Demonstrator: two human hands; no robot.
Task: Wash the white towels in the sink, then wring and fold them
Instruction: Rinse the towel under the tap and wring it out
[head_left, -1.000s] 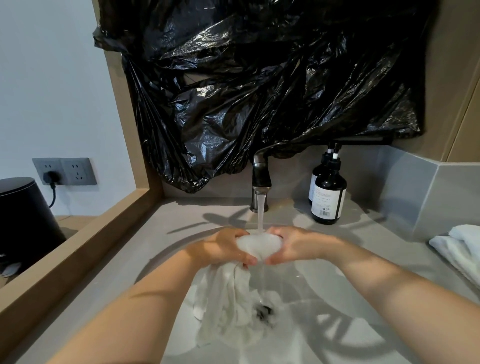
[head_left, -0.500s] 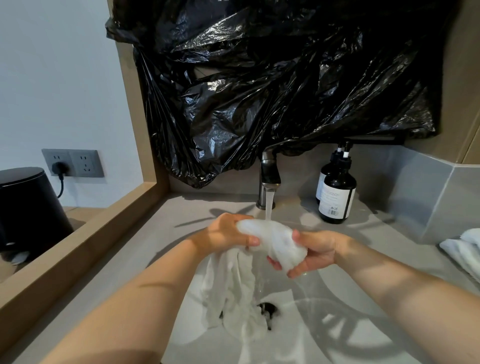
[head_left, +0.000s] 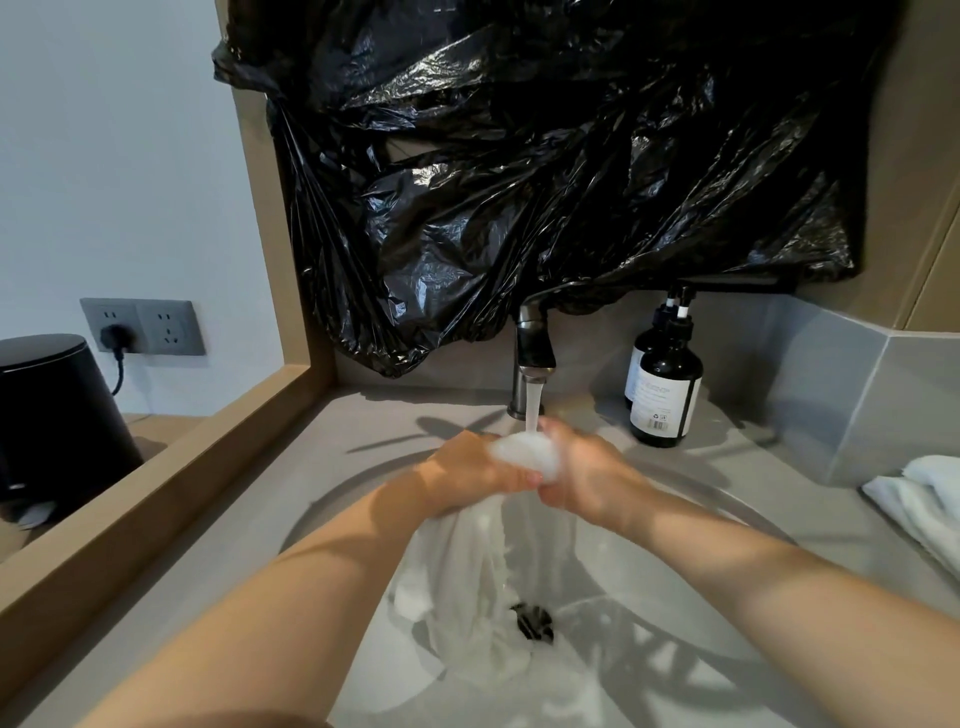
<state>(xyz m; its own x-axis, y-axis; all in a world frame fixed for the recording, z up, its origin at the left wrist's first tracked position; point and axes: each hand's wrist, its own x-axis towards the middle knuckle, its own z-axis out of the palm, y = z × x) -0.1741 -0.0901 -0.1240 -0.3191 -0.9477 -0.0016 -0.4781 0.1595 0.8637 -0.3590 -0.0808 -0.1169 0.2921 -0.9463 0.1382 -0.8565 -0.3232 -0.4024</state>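
A wet white towel (head_left: 470, 587) hangs into the round sink (head_left: 691, 540), its top bunched into a wad right under the running water from the tap (head_left: 532, 348). My left hand (head_left: 467, 475) grips the wad from the left. My right hand (head_left: 584, 475) grips it from the right, and the two hands press together over the cloth. The towel's lower end trails beside the drain (head_left: 532, 621). More white towels (head_left: 922, 496) lie folded on the counter at the right edge.
Two dark pump bottles (head_left: 665, 387) stand behind the sink to the right of the tap. A black plastic sheet (head_left: 545, 171) covers the wall above. At the left, a wooden ledge (head_left: 171, 467), a black bin (head_left: 57, 415) and a wall socket (head_left: 140, 326).
My right hand, which had pulled the wad out to the right, has come back against my left hand under the water stream. The towel stays gripped in both hands.
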